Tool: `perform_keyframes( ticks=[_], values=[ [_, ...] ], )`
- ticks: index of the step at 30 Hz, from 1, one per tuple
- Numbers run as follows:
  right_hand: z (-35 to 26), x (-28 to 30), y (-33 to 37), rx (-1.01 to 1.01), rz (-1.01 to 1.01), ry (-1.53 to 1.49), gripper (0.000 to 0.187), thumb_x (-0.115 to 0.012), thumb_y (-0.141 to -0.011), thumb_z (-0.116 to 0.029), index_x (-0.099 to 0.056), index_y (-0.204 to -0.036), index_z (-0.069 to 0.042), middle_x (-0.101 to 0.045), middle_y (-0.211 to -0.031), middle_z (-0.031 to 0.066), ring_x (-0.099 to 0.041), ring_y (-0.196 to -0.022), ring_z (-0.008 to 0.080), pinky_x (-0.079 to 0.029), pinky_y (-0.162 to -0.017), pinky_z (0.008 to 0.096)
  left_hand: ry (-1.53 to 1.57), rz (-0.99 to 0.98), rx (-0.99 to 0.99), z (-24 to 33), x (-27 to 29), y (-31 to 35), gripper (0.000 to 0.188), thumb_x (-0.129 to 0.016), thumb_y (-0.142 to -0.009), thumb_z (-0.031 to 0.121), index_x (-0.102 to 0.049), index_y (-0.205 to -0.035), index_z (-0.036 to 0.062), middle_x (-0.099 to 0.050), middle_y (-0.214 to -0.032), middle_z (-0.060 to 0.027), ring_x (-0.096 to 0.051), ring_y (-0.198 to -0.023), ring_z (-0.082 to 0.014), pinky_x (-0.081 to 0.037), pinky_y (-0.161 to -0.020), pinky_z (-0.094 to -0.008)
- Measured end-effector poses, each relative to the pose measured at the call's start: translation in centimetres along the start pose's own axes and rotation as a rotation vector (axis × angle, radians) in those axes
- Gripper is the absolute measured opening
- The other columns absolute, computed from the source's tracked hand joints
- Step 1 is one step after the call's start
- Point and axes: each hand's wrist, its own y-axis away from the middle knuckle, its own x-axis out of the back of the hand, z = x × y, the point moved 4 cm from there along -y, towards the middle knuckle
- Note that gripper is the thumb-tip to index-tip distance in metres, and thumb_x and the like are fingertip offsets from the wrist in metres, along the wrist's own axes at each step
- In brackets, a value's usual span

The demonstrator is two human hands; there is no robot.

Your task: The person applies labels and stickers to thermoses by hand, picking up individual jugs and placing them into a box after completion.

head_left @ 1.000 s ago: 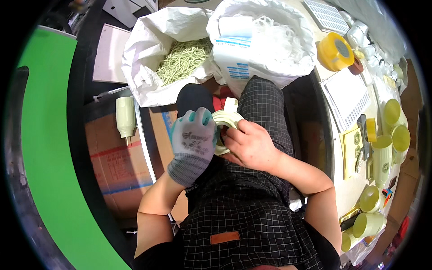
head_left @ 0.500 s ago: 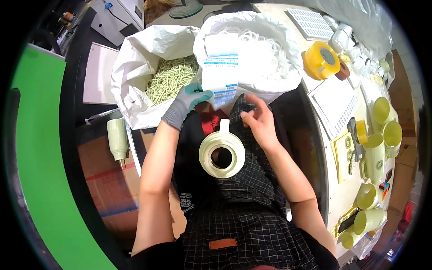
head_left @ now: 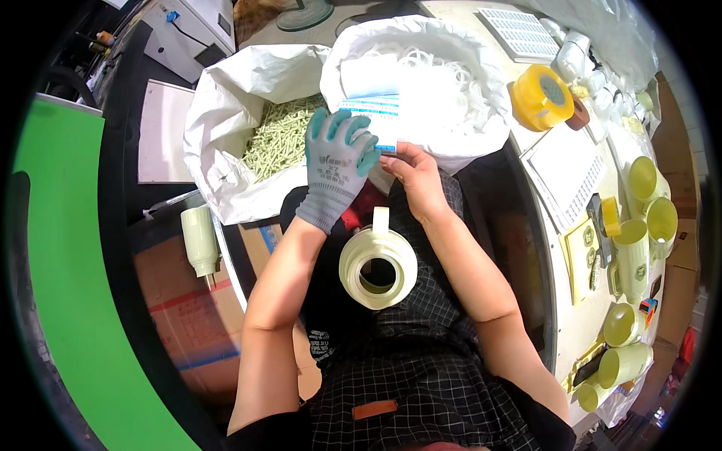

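Observation:
A strip of white label paper [head_left: 371, 105] with blue-printed labels hangs over the front rim of a white sack. My left hand [head_left: 336, 167], in a grey and teal glove, lies over the strip's lower left with fingers bent and thumb against its lower end. My bare right hand [head_left: 418, 182] pinches the strip's lower right corner, close to the left thumb. The gloved fingers cover part of the labels. Between my thighs, below both hands, a pale green round vessel [head_left: 378, 301] with a side handle stands with its open mouth facing up.
One white sack [head_left: 226, 98] holds many small pale green sticks; another [head_left: 451, 154] holds translucent white rings. At right, the table [head_left: 545, 316] bears yellow tape rolls [head_left: 540, 98], papers and several pale green mugs [head_left: 632, 259]. A pale green bottle [head_left: 198, 240] is at left above cardboard.
My left hand has moved right and turned its back upward over the label strip. My right hand has closed in on the strip's lower corner. The strip's lower end has risen.

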Motion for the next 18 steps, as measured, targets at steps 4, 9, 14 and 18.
perform_keyframes(
  ticks=[4,9,14,18],
  values=[
    [0.1,-0.4,-0.1,-0.061,0.018,0.012,0.024,-0.071,-0.101,-0.002,-0.074,-0.124,0.004,-0.078,-0.109,0.0063,-0.071,-0.092,0.0111,-0.058,-0.085,0.0273,0.036,-0.009,-0.007,0.4,0.2,0.6,0.019,-0.083,-0.087,0.024,-0.079,-0.103,0.0144,-0.072,-0.127,-0.005,-0.061,-0.128,-0.0329,-0.041,-0.121,-0.0579],
    [-0.1,1.7,3.6,-0.022,0.02,0.058,0.043,-0.071,-0.103,-0.005,-0.059,-0.144,0.004,-0.065,-0.14,0.0134,-0.07,-0.102,0.0167,-0.058,-0.092,0.0329,0.354,0.08,0.221,1.0,1.5,6.5,0.02,-0.083,-0.091,0.008,-0.079,-0.111,0.0088,-0.074,-0.119,-0.0092,-0.068,-0.114,-0.0297,-0.053,-0.105,-0.0465],
    [-2.8,8.9,15.6,-0.567,-0.176,0.154,0.044,-0.059,-0.117,-0.031,-0.057,-0.146,0.002,-0.078,-0.113,0.0158,-0.075,-0.081,0.0201,-0.061,-0.065,0.0292,0.93,0.236,0.981,3.0,2.2,15.2,0.014,-0.078,-0.097,-0.006,-0.077,-0.111,-0.0039,-0.074,-0.101,-0.0045,-0.066,-0.088,-0.0098,-0.054,-0.08,-0.026],
    [-4.2,10.3,25.2,-0.84,-0.168,-0.079,0.084,-0.05,-0.115,-0.059,-0.027,-0.172,-0.002,-0.07,-0.14,0.0239,-0.081,-0.107,0.0274,-0.072,-0.084,0.0385,1.103,0.169,1.013,10.3,2.3,15.3,0.013,-0.082,-0.095,-0.004,-0.079,-0.106,0.0022,-0.079,-0.1,-0.0039,-0.073,-0.09,-0.0134,-0.059,-0.082,-0.0289]
  ],
)
